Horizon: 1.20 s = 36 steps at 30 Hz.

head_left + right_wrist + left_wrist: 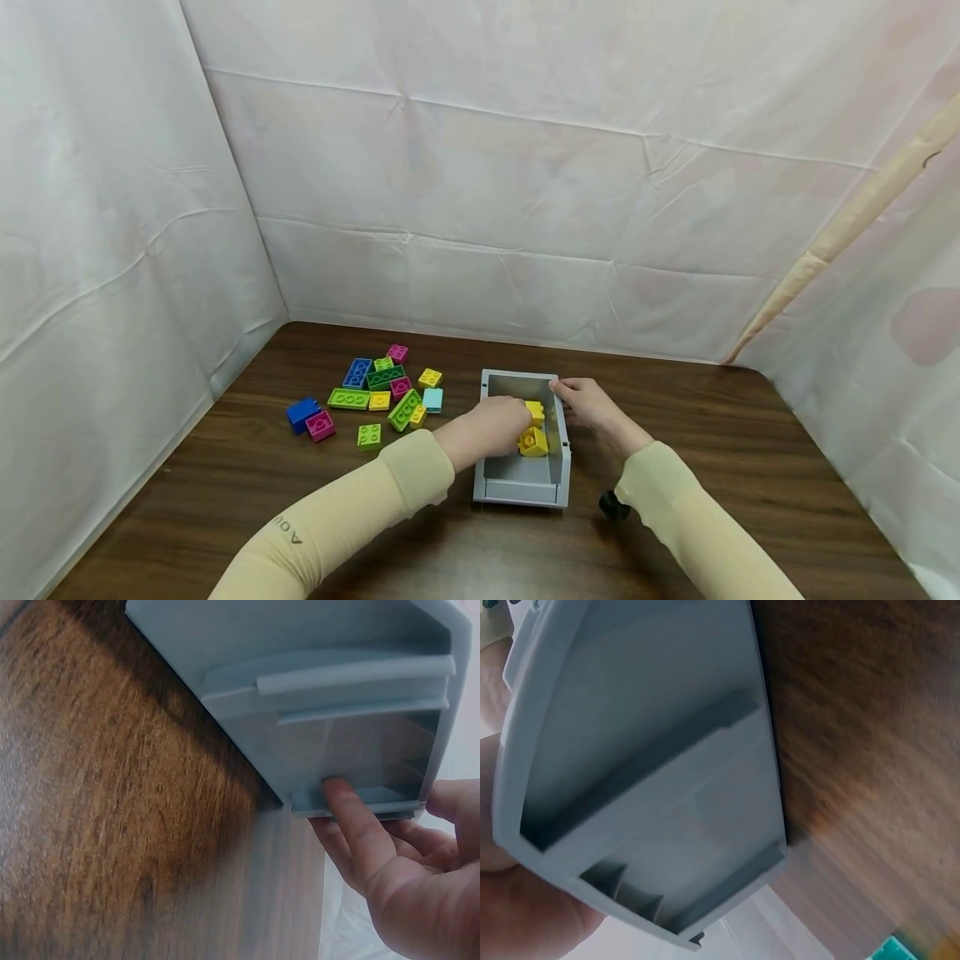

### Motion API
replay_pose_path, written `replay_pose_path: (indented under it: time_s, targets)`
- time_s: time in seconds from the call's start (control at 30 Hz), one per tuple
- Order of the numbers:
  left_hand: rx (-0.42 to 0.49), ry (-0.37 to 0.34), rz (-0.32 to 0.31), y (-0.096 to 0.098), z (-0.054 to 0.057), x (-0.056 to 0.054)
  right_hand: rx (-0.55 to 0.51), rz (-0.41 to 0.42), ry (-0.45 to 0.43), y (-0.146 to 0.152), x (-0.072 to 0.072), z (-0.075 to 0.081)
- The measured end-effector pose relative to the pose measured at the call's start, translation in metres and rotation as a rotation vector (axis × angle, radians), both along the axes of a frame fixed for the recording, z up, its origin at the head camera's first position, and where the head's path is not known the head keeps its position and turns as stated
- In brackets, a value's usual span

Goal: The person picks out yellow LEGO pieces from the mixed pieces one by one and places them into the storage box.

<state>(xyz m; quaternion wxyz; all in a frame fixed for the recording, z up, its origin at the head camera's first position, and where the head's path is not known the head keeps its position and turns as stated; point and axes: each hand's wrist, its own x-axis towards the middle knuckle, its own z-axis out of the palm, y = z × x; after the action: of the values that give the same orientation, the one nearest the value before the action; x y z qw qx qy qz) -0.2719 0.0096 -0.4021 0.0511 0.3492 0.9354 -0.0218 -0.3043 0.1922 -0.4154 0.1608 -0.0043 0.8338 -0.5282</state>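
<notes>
A grey plastic box [521, 492] stands lengthwise on the table, with yellow toy bricks [533, 443] inside along its right wall. My left hand [497, 423] reaches over the left rim into the box beside these bricks. Its fingertips are hidden by the hand itself, and I cannot tell whether they hold a brick. In the left wrist view the box's outer wall [652, 750] hides most of that hand. My right hand [595, 410] grips the right wall near the far corner, thumb at the rim. Its fingers [356, 825] press against the outer side and end.
Loose toy bricks in several colours lie left of the box, among them a blue brick [303, 414], a magenta brick [320, 426] and a light blue brick [432, 401]. A small black object [613, 506] lies by the right sleeve. Pale cloth [480, 183] hangs behind the dark wooden table [720, 467].
</notes>
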Motion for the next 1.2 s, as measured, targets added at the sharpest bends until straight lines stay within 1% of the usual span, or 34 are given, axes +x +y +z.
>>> replay_pose_path:
  time_s: [0.07,0.27,0.5,0.7,0.9,1.03,1.2]
  targets:
    - [-0.021,0.008,0.013,0.001,-0.002,0.001,-0.001,-0.002,0.000,0.000,0.000,0.000]
    - [-0.093,0.042,0.019,0.006,-0.008,0.004,0.001,-0.002,-0.004,0.000,-0.002,0.000]
    - [-0.117,0.074,0.021,0.012,-0.012,0.006,-0.014,0.006,0.001,0.000,-0.001,-0.002]
    - [-0.128,0.088,0.026,0.013,-0.011,0.007,-0.004,-0.012,-0.012,0.000,-0.001,-0.002]
    - [-0.115,0.117,0.015,0.011,-0.010,0.009,0.001,-0.014,-0.013,0.000,-0.001,-0.001]
    - [-0.110,0.111,0.016,0.010,-0.010,0.008,0.001,-0.015,-0.008,-0.001,-0.001,-0.001]
    - [-0.103,0.096,0.005,0.009,-0.005,0.010,-0.004,-0.011,-0.003,0.000,0.000,-0.001]
